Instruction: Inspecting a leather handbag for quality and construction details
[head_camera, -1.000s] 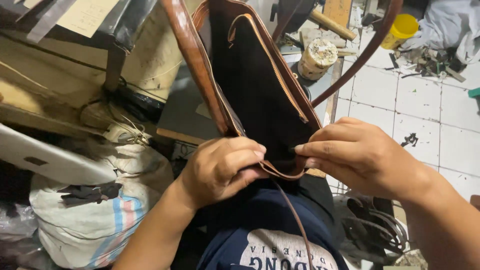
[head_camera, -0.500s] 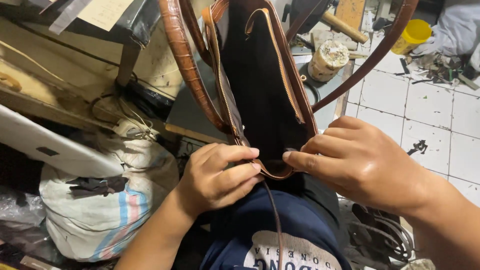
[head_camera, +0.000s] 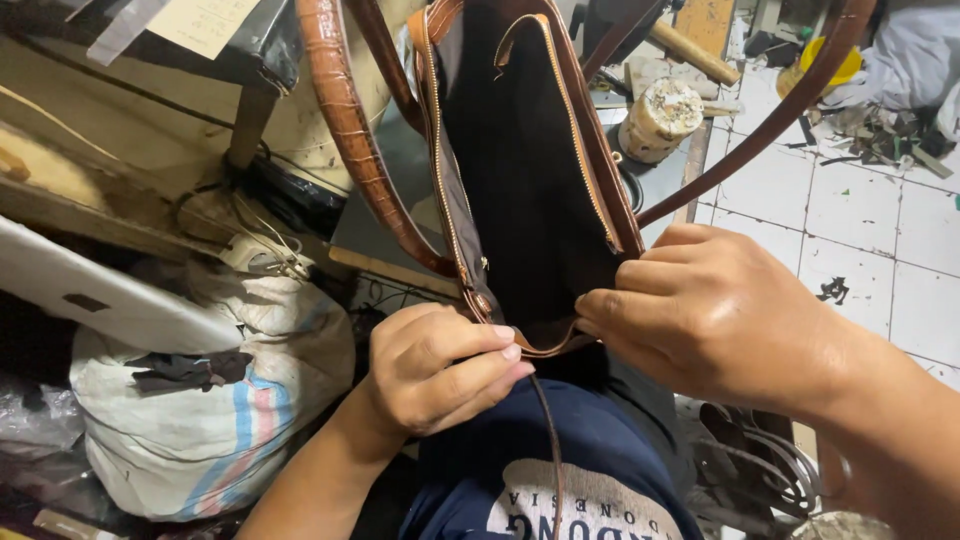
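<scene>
Both hands have closed in slightly on the near end of the brown leather handbag, which has shifted a little toward the upper centre of the frame, its crocodile-textured strap now steeper at upper left. Left hand has its grip pressed together, thumb and forefinger pinching the tan edge trim beside the zip end, while the right hand pinches the same trim from the right. Judged from this, the work remains fine handling at that bottom corner of the bag opening, just above the dark blue shirt; a white sack sits at lower left.
</scene>
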